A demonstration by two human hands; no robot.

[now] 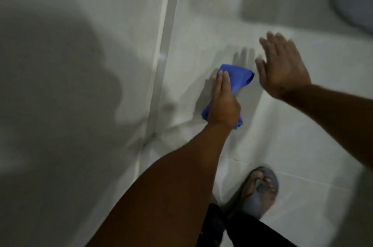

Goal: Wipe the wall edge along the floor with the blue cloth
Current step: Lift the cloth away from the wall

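Although motion blur softens detail, the crumpled blue cloth [238, 79] is seen pressed against the pale wall [191, 44] under the left hand [222, 105], fingers [223, 81] together; the right hand [282, 67] is held spread, empty.

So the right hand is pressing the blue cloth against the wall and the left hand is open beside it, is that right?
Not quite: the hands are swapped. In the head view the left hand presses the blue cloth against the wall, while the right hand is open beside it, holding nothing.
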